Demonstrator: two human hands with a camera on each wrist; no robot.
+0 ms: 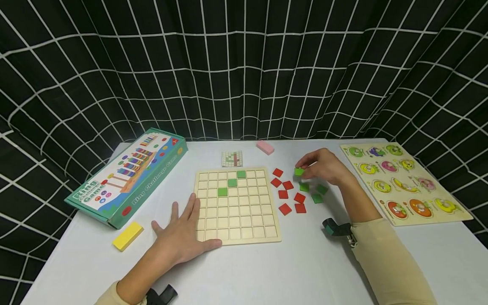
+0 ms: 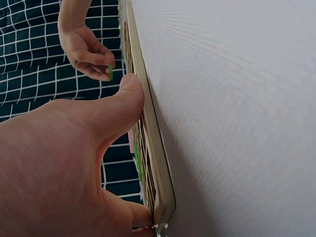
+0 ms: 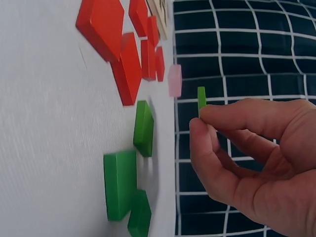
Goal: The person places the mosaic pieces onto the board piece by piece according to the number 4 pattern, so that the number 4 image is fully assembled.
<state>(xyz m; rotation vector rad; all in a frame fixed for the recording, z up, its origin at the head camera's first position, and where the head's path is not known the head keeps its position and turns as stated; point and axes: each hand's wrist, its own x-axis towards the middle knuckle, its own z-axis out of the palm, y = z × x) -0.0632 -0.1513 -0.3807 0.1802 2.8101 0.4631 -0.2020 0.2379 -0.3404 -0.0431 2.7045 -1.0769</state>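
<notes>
A light wooden grid board (image 1: 244, 220) lies in the middle of the table. Three green square tiles (image 1: 223, 192) sit in its cells on a rising diagonal. My left hand (image 1: 177, 239) rests at the board's near left corner, fingers spread along the left side and thumb on the front edge. Between thumb and fingertips my right hand (image 1: 324, 166) pinches a green tile (image 3: 201, 98), raised above the table. Below that hand lie three loose green tiles (image 3: 120, 185). Several red tiles (image 1: 283, 194) are scattered between them and the board.
Behind the board lies a small pattern card (image 1: 231, 159), with a pink block (image 1: 265, 147) to its right. A green game box (image 1: 129, 178) and a yellow block (image 1: 128, 236) are on the left. A wooden fruit puzzle (image 1: 404, 182) is at the right.
</notes>
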